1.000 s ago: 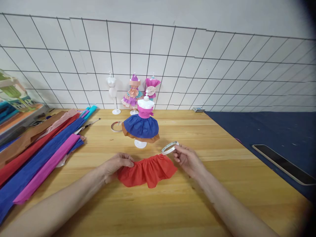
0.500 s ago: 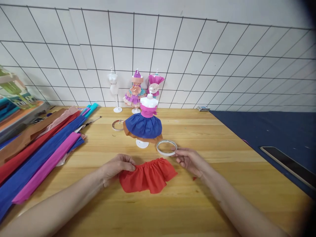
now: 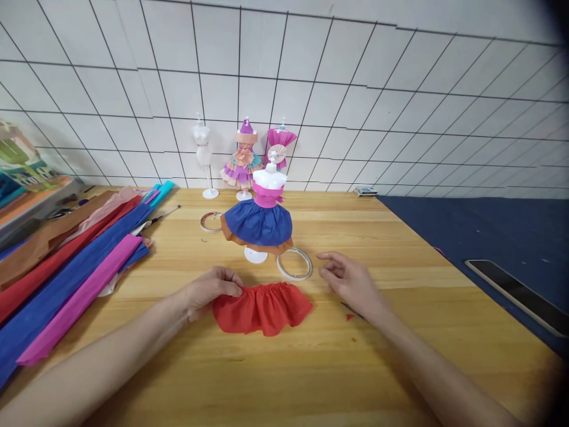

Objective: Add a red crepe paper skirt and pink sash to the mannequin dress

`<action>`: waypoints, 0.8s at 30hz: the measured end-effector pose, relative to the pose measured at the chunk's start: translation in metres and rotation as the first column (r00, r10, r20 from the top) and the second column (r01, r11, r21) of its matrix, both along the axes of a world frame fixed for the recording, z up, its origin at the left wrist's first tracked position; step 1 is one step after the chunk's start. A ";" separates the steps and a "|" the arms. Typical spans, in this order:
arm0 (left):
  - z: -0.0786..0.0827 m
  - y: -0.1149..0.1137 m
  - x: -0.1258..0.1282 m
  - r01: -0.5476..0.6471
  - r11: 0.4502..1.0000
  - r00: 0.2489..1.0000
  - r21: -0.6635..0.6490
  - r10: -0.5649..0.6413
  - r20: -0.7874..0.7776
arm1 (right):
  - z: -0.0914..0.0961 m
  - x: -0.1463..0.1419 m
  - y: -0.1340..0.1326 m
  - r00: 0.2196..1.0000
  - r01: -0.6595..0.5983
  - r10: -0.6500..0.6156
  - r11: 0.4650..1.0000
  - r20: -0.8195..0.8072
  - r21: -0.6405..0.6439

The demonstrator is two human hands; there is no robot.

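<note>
My left hand pinches the upper left corner of a gathered red crepe-paper ruffle, which hangs or lies just above the wood. To the right, my right hand hovers with fingers parted and nothing in them. Beside its fingertips a roll of white tape lies on the table, apart from the hand. Behind the roll stands a small mannequin in a pink top and a blue skirt with a brown under-layer. A dark thin tool, partly hidden by my right hand, lies next to a red scrap.
Rolled crepe papers in several colours cover the left side. Against the tiled wall stand a bare mannequin and two dressed ones, one in a tiered dress. Another ring lies further back. A phone rests on dark blue cloth.
My right hand has let go of the tape roll, which now lies on the table, and has drawn a little to the right. My left hand keeps its hold on the red ruffle.
</note>
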State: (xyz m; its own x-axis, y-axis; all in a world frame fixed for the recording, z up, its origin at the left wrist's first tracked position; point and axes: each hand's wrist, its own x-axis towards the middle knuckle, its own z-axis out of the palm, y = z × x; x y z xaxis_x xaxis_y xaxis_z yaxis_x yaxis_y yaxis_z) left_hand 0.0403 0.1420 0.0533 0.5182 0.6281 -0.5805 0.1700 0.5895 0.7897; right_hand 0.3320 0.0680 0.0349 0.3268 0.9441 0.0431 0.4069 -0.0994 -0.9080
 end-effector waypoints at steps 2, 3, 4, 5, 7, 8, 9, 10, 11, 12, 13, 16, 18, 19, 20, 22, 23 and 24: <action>0.000 0.002 -0.001 -0.004 1.000 1.000 -0.021 0.005 0.018 | 0.006 0.002 -0.013 0.999 -0.032 0.032 0.999 0.020 -0.003; -0.001 0.003 -0.001 -0.006 0.999 1.000 -0.032 0.006 0.027 | 0.009 0.003 -0.020 0.998 -0.056 0.056 0.998 0.034 -0.005; -0.001 0.004 -0.001 -0.004 0.999 0.999 -0.043 0.005 0.034 | 0.010 0.002 -0.027 0.994 -0.091 0.092 0.996 0.061 -0.007; -0.001 0.005 -0.002 0.001 0.999 0.999 -0.051 0.001 0.040 | 0.011 0.001 -0.034 0.985 -0.136 0.136 0.991 0.110 -0.004; 0.000 0.006 -0.001 0.020 0.998 0.999 -0.060 -0.017 0.050 | 0.011 -0.001 -0.045 0.951 -0.214 0.208 0.977 0.231 -0.002; 0.000 0.007 -0.001 0.030 0.998 0.998 -0.058 -0.027 0.051 | 0.011 -0.002 -0.050 0.930 -0.239 0.231 0.971 0.285 -0.006; 0.000 0.009 -0.001 0.038 0.998 0.998 -0.050 -0.035 0.049 | 0.009 -0.002 -0.054 0.914 -0.253 0.244 0.967 0.323 -0.013; -0.001 0.010 -0.001 0.039 0.999 0.998 -0.035 -0.038 0.043 | 0.007 -0.001 -0.058 0.903 -0.256 0.247 0.966 0.352 -0.023; -0.001 0.012 -0.001 0.035 0.999 0.999 -0.013 -0.035 0.033 | 0.005 0.001 -0.061 0.892 -0.250 0.244 0.968 0.379 -0.033; -0.002 0.015 -0.001 0.028 1.000 0.999 0.012 -0.029 0.020 | 0.002 0.005 -0.065 0.878 -0.236 0.231 0.971 0.419 -0.040; -0.004 0.017 -0.001 0.020 0.999 1.000 0.038 -0.021 0.006 | -0.003 0.010 -0.068 0.854 -0.207 0.202 0.977 0.479 -0.043; -0.009 0.026 -0.001 0.014 0.996 1.000 0.086 -0.011 -0.026 | -0.022 0.031 -0.079 0.700 -0.078 0.067 0.997 0.711 -0.016; -0.012 0.030 0.000 0.023 0.997 0.999 0.080 -0.021 -0.027 | -0.036 0.047 -0.084 0.634 -0.057 0.062 0.998 0.771 -0.033; -0.013 0.031 0.000 0.031 0.997 0.999 0.066 -0.030 -0.021 | -0.042 0.054 -0.087 0.621 -0.054 0.063 0.998 0.781 -0.037; -0.014 0.033 0.001 0.040 0.998 0.999 0.048 -0.040 -0.010 | -0.047 0.059 -0.088 0.608 -0.057 0.072 0.997 0.791 -0.048; -0.016 0.034 0.001 0.059 0.998 0.998 0.006 -0.059 0.012 | -0.048 0.064 -0.090 0.589 -0.056 0.077 0.997 0.804 -0.054; -0.016 0.035 0.001 0.067 0.998 0.998 -0.015 -0.067 0.021 | -0.045 0.063 -0.090 0.589 -0.054 0.070 0.997 0.805 -0.047; -0.016 0.035 0.001 0.073 0.997 0.997 -0.032 -0.072 0.029 | -0.040 0.060 -0.089 0.603 -0.057 0.061 0.998 0.795 -0.034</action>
State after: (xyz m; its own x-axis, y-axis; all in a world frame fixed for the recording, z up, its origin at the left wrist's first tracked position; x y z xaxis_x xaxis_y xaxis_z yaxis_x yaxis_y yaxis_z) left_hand 0.0410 0.1772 0.0370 0.5776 0.5690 -0.5853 0.1914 0.6026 0.7748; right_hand 0.3916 -0.0211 -0.0051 0.1090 0.9610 0.2542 0.9736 -0.0516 -0.2224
